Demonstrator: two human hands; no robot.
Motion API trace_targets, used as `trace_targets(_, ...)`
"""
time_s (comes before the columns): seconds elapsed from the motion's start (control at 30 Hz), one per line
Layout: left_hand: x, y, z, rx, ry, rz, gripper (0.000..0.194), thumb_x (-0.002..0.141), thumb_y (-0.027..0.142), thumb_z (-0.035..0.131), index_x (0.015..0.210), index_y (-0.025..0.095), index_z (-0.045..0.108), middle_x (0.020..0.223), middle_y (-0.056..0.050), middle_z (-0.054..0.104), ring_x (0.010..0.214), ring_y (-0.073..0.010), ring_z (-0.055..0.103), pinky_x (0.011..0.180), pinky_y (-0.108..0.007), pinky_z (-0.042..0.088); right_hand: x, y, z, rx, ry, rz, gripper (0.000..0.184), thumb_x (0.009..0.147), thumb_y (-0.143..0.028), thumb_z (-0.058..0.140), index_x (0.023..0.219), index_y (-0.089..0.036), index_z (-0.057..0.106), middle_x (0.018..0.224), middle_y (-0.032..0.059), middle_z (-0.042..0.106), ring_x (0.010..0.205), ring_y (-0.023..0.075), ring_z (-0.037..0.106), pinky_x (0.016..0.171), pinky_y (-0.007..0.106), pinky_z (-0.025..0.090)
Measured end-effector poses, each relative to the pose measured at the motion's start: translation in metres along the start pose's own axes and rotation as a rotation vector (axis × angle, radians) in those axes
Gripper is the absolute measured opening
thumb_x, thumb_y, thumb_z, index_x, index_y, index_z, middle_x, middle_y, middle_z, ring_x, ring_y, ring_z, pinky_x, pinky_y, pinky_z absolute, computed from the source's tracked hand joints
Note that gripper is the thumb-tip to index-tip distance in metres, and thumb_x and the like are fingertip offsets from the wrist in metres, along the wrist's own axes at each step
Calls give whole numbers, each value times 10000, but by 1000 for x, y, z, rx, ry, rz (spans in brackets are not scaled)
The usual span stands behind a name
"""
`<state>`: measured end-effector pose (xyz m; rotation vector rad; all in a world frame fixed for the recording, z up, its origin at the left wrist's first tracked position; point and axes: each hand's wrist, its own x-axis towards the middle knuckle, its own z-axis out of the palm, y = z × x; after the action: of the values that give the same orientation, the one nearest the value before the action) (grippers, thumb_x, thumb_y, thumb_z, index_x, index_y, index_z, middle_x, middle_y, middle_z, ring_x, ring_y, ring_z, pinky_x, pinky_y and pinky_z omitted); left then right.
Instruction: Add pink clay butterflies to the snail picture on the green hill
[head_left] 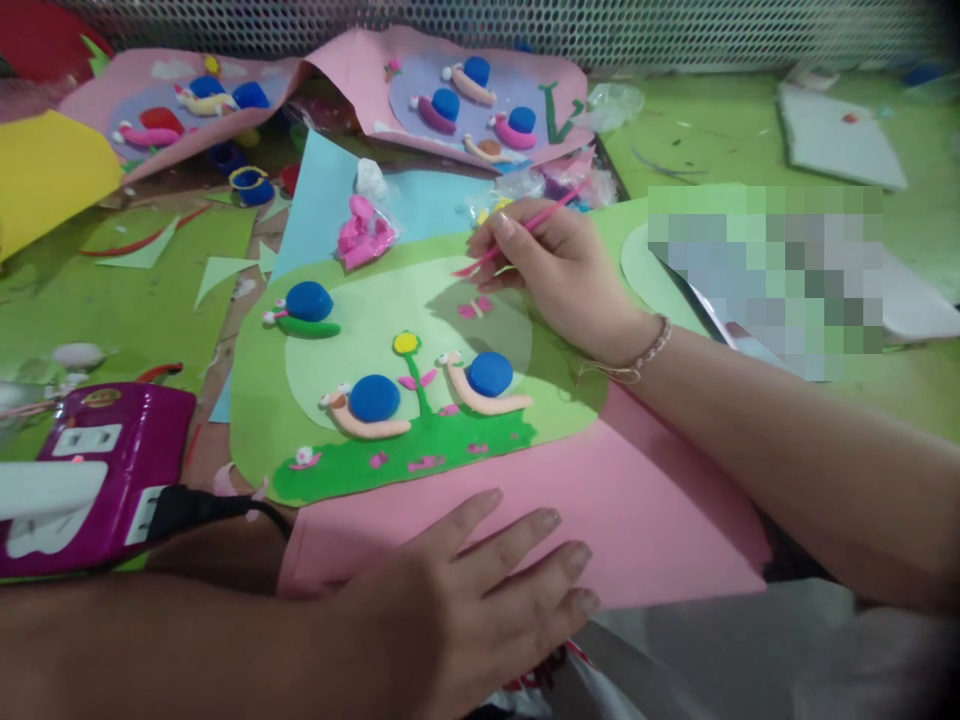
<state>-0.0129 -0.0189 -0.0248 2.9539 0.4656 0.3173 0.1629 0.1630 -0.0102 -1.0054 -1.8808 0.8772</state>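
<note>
My right hand (551,260) is closed on a thin pink modelling tool (556,207), its tip above the green paper picture (259,400). Just below the tip lies a small pink clay butterfly (475,308). The picture bears clay snails with blue shells, among them a left snail (374,399), a right snail (490,374) and a green-bodied snail (308,301). Between the lower two stands a yellow clay flower (406,344) over a green clay strip (330,478). My left hand (487,590) rests with fingers spread on the pink paper (660,510) and holds nothing.
A bag of pink clay (366,232) sits behind the picture on light blue paper (319,190). A purple power strip (161,430) with a black plug stands at left. Two pink snail pictures lean at the back. Paper scraps lie at left; a white foam board (836,140) lies at right.
</note>
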Motion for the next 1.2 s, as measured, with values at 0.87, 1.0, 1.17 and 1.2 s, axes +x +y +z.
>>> trace_targets(0.87, 0, 1, 0, 18, -15, -5, 438, 976, 201, 280, 1386, 221, 434, 1483, 1, 372, 1357, -256, 293, 1078, -469, 279, -7, 8, -10, -855, -232, -713, 260, 800, -77, 442, 734, -183, 670, 703, 40, 441, 689, 151, 431, 657, 331, 439)
trace_targets(1.0, 0, 0, 0, 22, -22, 0, 445, 980, 208, 258, 1392, 217, 424, 1487, -4, 364, 1360, -255, 292, 1079, -469, 287, -8, 6, -11, -683, -187, -716, 308, 759, -29, 420, 803, -162, 694, 707, 45, 473, 670, 150, 461, 645, 342, 445)
trace_targets(1.17, -1, 1, 0, 14, -29, 5, 457, 955, 199, 312, 1402, 208, 409, 1494, -6, 354, 1365, -262, 281, 1084, -474, 286, -10, -5, -9, -230, -22, -409, 299, 866, -104, 331, 939, -164, 615, 952, 86, 530, 869, 158, 534, 812, 344, 482)
trace_targets(1.2, -1, 1, 0, 15, -22, 2, 456, 953, 195, 320, 1400, 210, 411, 1493, -3, 356, 1366, -261, 278, 1086, -472, 285, -11, -6, -8, -145, -25, -336, 272, 886, -131, 330, 903, -164, 600, 937, 81, 539, 868, 154, 538, 823, 337, 484)
